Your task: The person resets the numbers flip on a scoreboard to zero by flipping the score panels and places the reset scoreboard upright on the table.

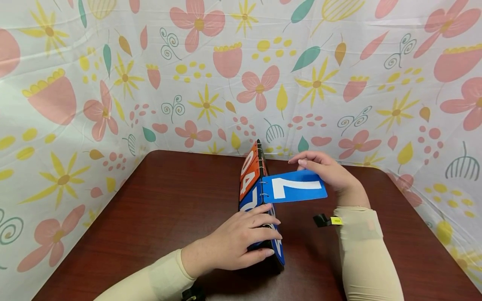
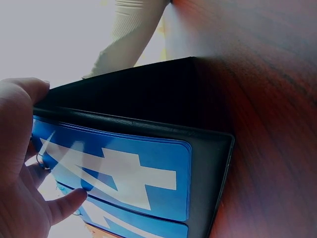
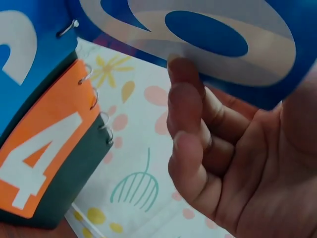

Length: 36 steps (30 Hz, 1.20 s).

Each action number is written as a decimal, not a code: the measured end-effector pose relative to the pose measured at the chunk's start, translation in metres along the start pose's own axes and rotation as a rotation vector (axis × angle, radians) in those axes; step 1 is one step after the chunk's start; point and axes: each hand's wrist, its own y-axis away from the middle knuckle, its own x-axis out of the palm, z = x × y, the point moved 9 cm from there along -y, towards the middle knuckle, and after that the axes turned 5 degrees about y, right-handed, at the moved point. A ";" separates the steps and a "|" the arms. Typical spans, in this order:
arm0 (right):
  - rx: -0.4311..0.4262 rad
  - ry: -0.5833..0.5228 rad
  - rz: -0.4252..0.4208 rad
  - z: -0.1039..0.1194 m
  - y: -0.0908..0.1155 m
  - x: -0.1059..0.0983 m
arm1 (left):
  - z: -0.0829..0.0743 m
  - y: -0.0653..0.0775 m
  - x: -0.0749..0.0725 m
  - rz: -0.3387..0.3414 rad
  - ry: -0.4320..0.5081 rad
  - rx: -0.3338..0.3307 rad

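A tent-shaped flip scoreboard (image 1: 250, 202) is stood on the dark wooden surface (image 1: 180, 192), with its ringed spine pointed away from the person. Its ridge is held near the close end by the left hand (image 1: 241, 238), whose fingers are curled over the top. One blue card (image 1: 297, 186) is held out on its rings to the right, well apart from both sloping faces. Its underside is touched by a fingertip of the loosely bent right hand (image 1: 325, 169); whether it is also clamped by the thumb cannot be told.

The turning of this card is judged about half done: it is lifted, but not yet laid flat against either face. The orange cards (image 1: 249, 171) and a blue 4 card (image 2: 124, 173) are seen lying flat. Whether any further cards are to be turned cannot be judged.
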 end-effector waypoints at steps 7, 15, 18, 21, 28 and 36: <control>-0.156 -0.311 0.121 0.019 0.003 0.005 | -0.001 0.000 -0.001 -0.011 -0.008 0.018; -0.363 -0.363 0.162 0.045 0.003 0.012 | -0.001 0.000 -0.001 -0.024 0.026 0.000; -0.429 -0.383 0.176 0.054 0.005 0.015 | -0.001 0.000 -0.001 -0.020 0.017 0.010; -0.462 -0.362 0.161 0.058 0.005 0.016 | -0.001 0.000 -0.001 -0.017 0.007 0.020; -0.349 -0.248 0.086 0.048 0.002 0.018 | -0.002 0.000 -0.001 -0.019 0.026 0.008; -0.346 -0.224 0.120 0.047 0.000 0.021 | -0.001 -0.001 -0.001 -0.016 0.030 0.002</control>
